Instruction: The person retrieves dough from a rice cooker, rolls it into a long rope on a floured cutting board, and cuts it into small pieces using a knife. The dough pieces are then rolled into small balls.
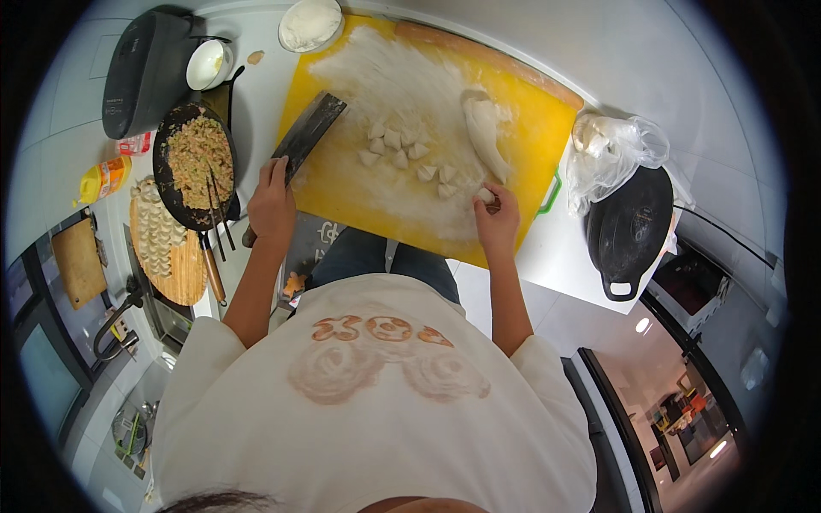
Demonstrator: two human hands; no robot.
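Note:
My left hand (272, 205) grips a dark-bladed cleaver (314, 131), its blade slanting over the left edge of a yellow cutting board (545, 134). A small piece of dough (486, 195) is pinched in the fingers of my right hand (499, 218), by the board's near right side. Several cut dough pieces (401, 159) lie in a loose cluster mid-board, dusted with flour. Just beyond my right hand, a long roll of dough (485, 134) rests on the board. Loose flour (397, 61) is spread thickly across the far part.
A rolling pin (487, 61) lies along the board's far edge, near a bowl of flour (311, 25). At left are a pan of chopped filling (199, 160) with chopsticks (219, 218) and a wooden board of dumplings (179, 282). A black lidded pan (632, 224) and plastic bag (609, 151) sit right.

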